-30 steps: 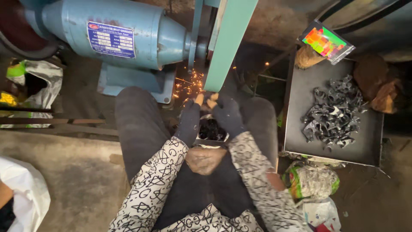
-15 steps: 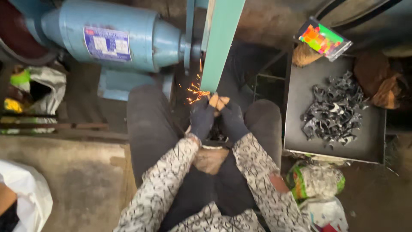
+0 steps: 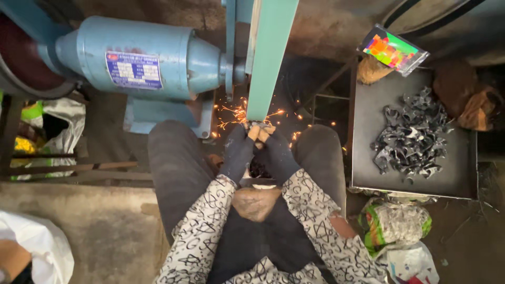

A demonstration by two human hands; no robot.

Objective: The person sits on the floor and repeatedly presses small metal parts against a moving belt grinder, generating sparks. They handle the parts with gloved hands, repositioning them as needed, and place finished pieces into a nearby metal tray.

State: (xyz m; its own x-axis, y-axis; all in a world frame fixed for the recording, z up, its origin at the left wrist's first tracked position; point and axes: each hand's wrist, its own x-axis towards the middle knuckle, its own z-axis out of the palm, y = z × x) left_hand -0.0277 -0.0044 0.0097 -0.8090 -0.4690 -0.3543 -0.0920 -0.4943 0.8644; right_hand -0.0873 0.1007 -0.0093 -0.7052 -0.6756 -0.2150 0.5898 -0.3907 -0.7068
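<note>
Grey tray [image 3: 363, 173] of metal pieces [image 3: 413, 134]

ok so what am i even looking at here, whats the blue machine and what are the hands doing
The camera sits on the person's head and looks down at their lap. The blue machine is a motor driving a green belt that grinds metal. Both hands wear dark gloves: the left hand and right hand together press a small part, too small to identify, against the belt, and orange sparks fly off. On the right, a grey tray holds a pile of dark metal pieces. A bag lies below the tray.
</note>
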